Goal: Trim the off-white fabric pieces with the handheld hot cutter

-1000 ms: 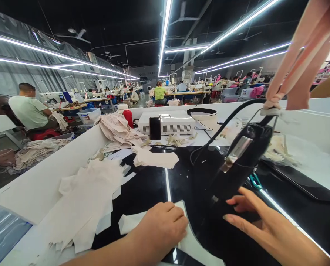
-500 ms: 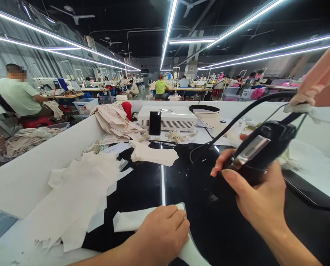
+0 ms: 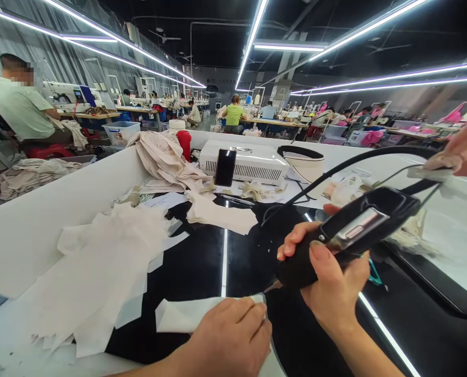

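Observation:
My right hand point(image 3: 330, 277) grips a black corded hand tool point(image 3: 351, 230) with a metal plate on its side; its thin tip points down toward a cream fabric piece point(image 3: 186, 314) on the glossy black table point(image 3: 202, 262). My left hand point(image 3: 228, 340), fingers curled, presses that fabric piece flat at the near edge. The tool's black cable point(image 3: 355, 159) arcs up and away to the right.
A heap of cream cut pieces point(image 3: 103, 262) lies at the left on the white table border point(image 3: 29, 230). Farther back stand a white machine box point(image 3: 249, 162), a phone point(image 3: 224, 167), a red bottle point(image 3: 184, 144) and a fabric pile point(image 3: 163, 157). Other people sew at distant tables.
My right hand went from hovering open near the tool to gripping it, then brought it down and left toward the fabric. My left hand stayed on the fabric piece.

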`<state>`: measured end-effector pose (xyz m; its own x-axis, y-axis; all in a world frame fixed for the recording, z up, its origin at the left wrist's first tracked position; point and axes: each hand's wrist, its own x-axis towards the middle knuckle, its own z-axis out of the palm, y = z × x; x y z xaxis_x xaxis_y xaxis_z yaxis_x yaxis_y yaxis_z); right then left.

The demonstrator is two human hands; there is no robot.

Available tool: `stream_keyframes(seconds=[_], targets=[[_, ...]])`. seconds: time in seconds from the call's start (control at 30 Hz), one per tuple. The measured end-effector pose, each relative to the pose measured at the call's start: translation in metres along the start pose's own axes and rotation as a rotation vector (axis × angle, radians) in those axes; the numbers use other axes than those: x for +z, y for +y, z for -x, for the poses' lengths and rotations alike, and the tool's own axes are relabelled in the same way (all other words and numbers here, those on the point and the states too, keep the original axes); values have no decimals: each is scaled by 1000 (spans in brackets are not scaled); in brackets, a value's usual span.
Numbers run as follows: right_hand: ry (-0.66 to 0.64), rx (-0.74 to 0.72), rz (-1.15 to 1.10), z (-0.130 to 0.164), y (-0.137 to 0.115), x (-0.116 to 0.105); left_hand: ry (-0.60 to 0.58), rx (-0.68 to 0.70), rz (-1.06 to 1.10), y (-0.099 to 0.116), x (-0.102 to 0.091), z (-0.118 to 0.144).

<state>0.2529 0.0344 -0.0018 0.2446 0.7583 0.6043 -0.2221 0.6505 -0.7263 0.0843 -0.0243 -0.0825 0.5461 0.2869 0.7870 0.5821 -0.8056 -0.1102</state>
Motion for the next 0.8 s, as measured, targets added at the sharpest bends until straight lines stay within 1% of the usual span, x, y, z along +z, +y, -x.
stream_keyframes(seconds=[0.1,0.27,0.43,0.8], targets=[[0,13,-42,1,-4,2,-1,-2,5,0,0,0],[-5,14,-77,2,-8,5,-46,-5,12,-1,-4,-2],[-29,26,-61,5,-6,5,-66,-13,31,-1,-5,-2],[-17,-3,-25,6,-3,4,-127,-42,29,-1,-8,5]])
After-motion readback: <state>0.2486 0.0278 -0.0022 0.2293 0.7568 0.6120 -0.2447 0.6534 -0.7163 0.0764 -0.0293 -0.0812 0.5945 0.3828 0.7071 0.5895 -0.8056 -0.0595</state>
